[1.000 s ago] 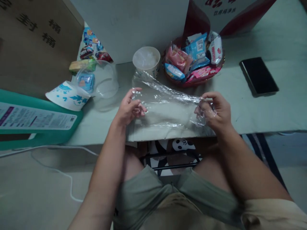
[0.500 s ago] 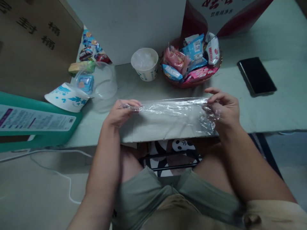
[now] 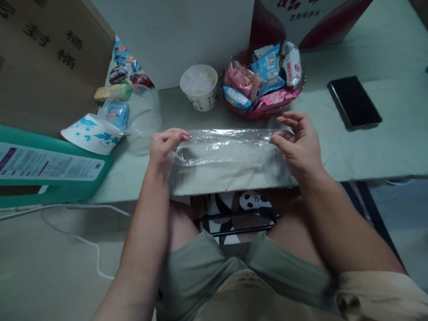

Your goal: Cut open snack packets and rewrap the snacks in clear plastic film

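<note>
A sheet of clear plastic film (image 3: 227, 145) is stretched between my two hands above the table's front edge. My left hand (image 3: 167, 145) pinches its left end, fingers closed. At the right end my right hand (image 3: 299, 142) grips the film between thumb and fingers, the outer fingers loosely curled. Beyond the film stands a paper cup (image 3: 203, 98) with crumpled clear plastic in its mouth. Beside it, a red-rimmed bowl (image 3: 264, 113) holds several wrapped snacks (image 3: 267, 69).
A black phone (image 3: 355, 101) lies at the right. On the left are a clear plastic tub (image 3: 147, 111), a tipped paper bowl (image 3: 92, 133), a green jug (image 3: 76, 189) and a cardboard box (image 3: 50, 80). White and red boxes (image 3: 180, 40) stand at the back.
Both hands have shifted slightly away from me, and the right hand has come a little left. The film is now spread flatter between them, less bunched at the right end.
</note>
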Demonstrator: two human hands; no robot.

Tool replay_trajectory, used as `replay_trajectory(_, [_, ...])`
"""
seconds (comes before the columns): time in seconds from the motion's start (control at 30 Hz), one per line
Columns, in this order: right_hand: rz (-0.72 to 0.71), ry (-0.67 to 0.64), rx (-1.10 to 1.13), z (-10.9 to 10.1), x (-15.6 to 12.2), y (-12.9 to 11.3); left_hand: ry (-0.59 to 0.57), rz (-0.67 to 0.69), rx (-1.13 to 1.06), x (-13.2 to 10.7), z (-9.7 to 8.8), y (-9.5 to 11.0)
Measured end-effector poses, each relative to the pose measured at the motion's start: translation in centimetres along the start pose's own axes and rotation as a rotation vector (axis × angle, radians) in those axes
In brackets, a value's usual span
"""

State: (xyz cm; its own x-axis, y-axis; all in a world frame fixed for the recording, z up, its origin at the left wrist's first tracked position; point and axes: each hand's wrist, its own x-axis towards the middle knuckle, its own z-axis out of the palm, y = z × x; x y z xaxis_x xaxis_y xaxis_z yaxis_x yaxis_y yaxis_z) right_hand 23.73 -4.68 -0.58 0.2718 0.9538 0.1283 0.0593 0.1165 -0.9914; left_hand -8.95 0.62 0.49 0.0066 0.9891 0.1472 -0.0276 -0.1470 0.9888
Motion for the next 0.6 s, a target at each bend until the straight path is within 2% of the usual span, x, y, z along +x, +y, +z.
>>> replay_trajectory(0.07, [-0.023, -0.024, -0.067, -0.1, 0.1, 0.3, -0.048, 0.029, 0.038, -0.4, -0.1, 0.2])
replay_trajectory(0.23, [0.055, -0.169, -0.231, -0.3, 0.1, 0.3, -0.143, -0.125, 0.063, -1.3, -0.6, 1.5])
replay_trajectory(0.37, [-0.027, -0.167, -0.124, 0.0, -0.3, -0.5, -0.154, -0.212, 0.139, -1.8, -0.8, 1.9])
replay_trajectory(0.5, [0.060, -0.138, -0.055, 0.1, -0.6, -0.9, -0.171, -0.246, 0.044, -2.1, -0.7, 2.1])
replay_trajectory(0.6, [0.096, -0.113, -0.059, -0.1, -0.7, -0.7, -0.134, -0.257, -0.045, -2.0, -0.6, 2.4])
